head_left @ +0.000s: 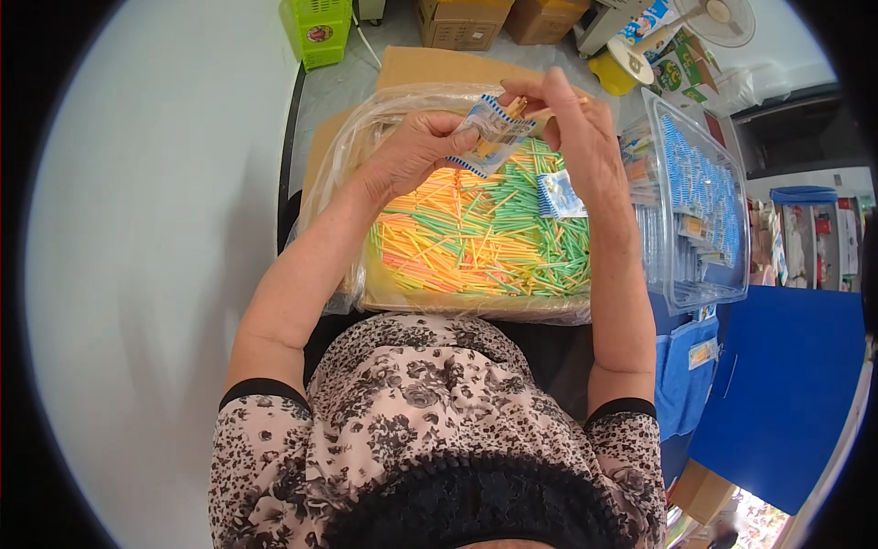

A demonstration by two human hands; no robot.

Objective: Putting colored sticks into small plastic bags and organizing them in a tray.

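Observation:
Pinched between thumb and fingers of my left hand [416, 151] is a small clear packet [490, 137] with blue-striped ends. Several thin yellowish sticks [518, 107] show at its upper right end. My right hand [593, 142] is closed around sticks there, its fingers partly hidden behind the thumb. Both hands are above a plastic-lined carton [393, 302] filled with loose thin sticks [457, 242] in yellow, orange and green. Another blue-striped packet [560, 195] lies on the green sticks, partly covered by my right forearm.
To the right stands a clear plastic bin [672, 288] with many blue-striped packets [704, 183]. A blue panel [786, 384] and blue cloth [681, 384] are below it. A white wall [155, 274] runs along the left. A green crate [320, 32] and cardboard boxes [462, 23] stand behind.

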